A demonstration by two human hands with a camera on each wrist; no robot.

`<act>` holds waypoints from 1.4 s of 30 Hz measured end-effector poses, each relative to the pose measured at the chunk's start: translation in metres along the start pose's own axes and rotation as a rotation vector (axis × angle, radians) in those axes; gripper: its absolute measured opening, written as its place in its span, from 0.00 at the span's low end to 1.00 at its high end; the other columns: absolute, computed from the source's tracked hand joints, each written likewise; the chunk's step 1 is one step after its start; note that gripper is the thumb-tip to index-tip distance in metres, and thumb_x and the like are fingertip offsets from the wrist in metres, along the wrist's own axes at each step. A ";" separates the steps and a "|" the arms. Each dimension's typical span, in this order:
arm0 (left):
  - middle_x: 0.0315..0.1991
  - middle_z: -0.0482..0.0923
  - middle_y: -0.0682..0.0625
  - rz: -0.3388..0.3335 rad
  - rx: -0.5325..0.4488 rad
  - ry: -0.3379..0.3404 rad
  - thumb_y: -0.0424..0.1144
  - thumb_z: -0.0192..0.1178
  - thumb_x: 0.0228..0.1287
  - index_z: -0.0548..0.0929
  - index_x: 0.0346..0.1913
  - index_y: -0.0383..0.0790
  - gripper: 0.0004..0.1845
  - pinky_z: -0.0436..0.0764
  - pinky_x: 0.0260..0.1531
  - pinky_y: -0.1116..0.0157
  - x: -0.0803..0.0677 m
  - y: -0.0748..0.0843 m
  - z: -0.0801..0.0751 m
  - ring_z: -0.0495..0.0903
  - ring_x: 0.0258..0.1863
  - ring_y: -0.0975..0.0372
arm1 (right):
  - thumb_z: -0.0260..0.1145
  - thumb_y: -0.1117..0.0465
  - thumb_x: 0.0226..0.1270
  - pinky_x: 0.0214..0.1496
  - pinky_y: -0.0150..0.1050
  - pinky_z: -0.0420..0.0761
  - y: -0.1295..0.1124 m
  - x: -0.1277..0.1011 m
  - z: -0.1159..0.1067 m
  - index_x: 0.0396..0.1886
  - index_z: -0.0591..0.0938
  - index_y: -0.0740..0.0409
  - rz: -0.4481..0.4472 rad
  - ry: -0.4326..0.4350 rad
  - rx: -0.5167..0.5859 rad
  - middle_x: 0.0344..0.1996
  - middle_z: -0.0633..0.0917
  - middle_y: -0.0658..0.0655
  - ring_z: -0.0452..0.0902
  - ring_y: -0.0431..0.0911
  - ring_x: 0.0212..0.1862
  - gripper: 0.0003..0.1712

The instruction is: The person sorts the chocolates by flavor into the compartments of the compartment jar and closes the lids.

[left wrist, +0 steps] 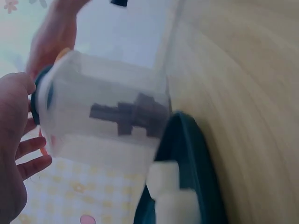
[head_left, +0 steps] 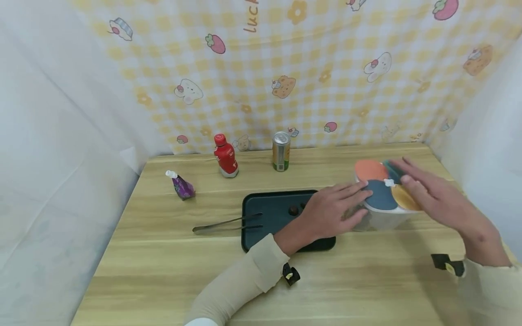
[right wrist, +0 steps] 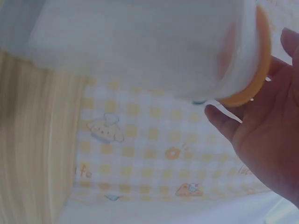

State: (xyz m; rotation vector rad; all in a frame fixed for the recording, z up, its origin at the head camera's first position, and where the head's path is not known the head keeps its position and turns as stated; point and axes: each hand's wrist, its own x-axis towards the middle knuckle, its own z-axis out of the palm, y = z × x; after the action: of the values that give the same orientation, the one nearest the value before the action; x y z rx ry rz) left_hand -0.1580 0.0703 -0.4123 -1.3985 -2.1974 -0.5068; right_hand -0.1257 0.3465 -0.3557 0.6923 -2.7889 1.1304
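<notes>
A translucent storage container (head_left: 379,221) stands at the right of the table, topped by a lid in orange, teal, dark blue and yellow sections (head_left: 381,195). The fingers of my left hand (head_left: 331,209) lie extended against the lid's left edge. Over its right side is my right hand (head_left: 438,194), fingers stretched out along the teal and yellow sections. In the right wrist view, the yellow rim (right wrist: 261,65) sits close to that palm. A dark brown shape (left wrist: 131,116) shows through the container wall in the left wrist view.
Left of the container lies a dark tray (head_left: 261,203) with small dark pieces and white cubes (left wrist: 163,179). Metal tongs (head_left: 220,225) rest partly on it. Farther back stand a can (head_left: 281,151), a red bottle (head_left: 226,157) and a purple pouch (head_left: 182,186).
</notes>
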 end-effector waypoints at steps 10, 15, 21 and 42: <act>0.74 0.68 0.52 0.026 0.057 -0.150 0.58 0.55 0.78 0.74 0.74 0.48 0.29 0.49 0.73 0.68 0.022 0.015 -0.010 0.62 0.74 0.64 | 0.53 0.66 0.83 0.66 0.18 0.47 0.019 0.018 -0.002 0.79 0.66 0.57 -0.017 -0.055 -0.088 0.79 0.58 0.63 0.44 0.39 0.79 0.28; 0.73 0.69 0.55 0.023 0.096 -0.164 0.64 0.55 0.75 0.75 0.74 0.51 0.32 0.51 0.73 0.68 0.028 0.019 -0.002 0.62 0.75 0.65 | 0.53 0.67 0.83 0.68 0.20 0.46 0.020 0.016 -0.003 0.79 0.66 0.57 -0.018 -0.055 -0.089 0.79 0.58 0.63 0.45 0.44 0.80 0.29; 0.69 0.75 0.57 -0.008 0.075 -0.079 0.64 0.60 0.71 0.81 0.69 0.54 0.29 0.51 0.72 0.70 0.032 0.014 0.004 0.66 0.72 0.65 | 0.55 0.63 0.83 0.76 0.61 0.46 0.017 0.010 -0.003 0.80 0.65 0.55 0.042 -0.041 -0.066 0.79 0.58 0.66 0.47 0.68 0.78 0.30; 0.74 0.68 0.51 -0.163 -0.300 -0.196 0.36 0.50 0.81 0.80 0.69 0.46 0.20 0.69 0.29 0.79 0.042 -0.017 0.001 0.57 0.75 0.69 | 0.75 0.55 0.67 0.58 0.68 0.52 -0.014 -0.045 0.016 0.74 0.70 0.68 0.046 0.105 -0.364 0.74 0.61 0.77 0.59 0.73 0.62 0.41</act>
State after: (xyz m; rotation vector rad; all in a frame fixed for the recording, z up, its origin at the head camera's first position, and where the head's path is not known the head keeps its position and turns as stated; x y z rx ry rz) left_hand -0.1889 0.0947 -0.3902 -1.4783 -2.4874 -0.8166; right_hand -0.0771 0.3439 -0.3681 0.5170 -2.8176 0.6131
